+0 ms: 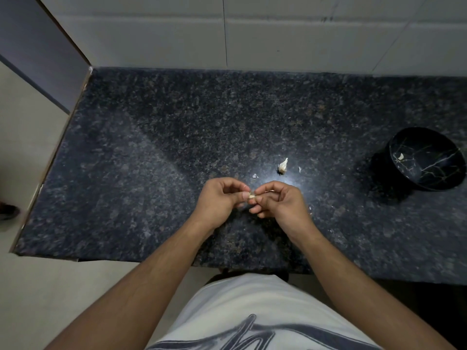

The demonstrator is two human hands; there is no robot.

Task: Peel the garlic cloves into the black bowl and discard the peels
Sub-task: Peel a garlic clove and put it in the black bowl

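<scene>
From the head view, the left hand (219, 199) and right hand (276, 202) meet fingertip to fingertip over the granite bench (151, 147), both pinching one small garlic clove (252, 196) between them. The black bowl (427, 160) sits well off to the right of the hands, nearer the right hand, holding one pale piece (401, 156). An unpeeled garlic clove (283, 166) stands on the bench just beyond the hands, scraps of peel (255, 175) beside it.

The scene is dimly lit; glare is thrown on the bench (285, 180) from overhead, and edges are bent by wide-angle distortion.
</scene>
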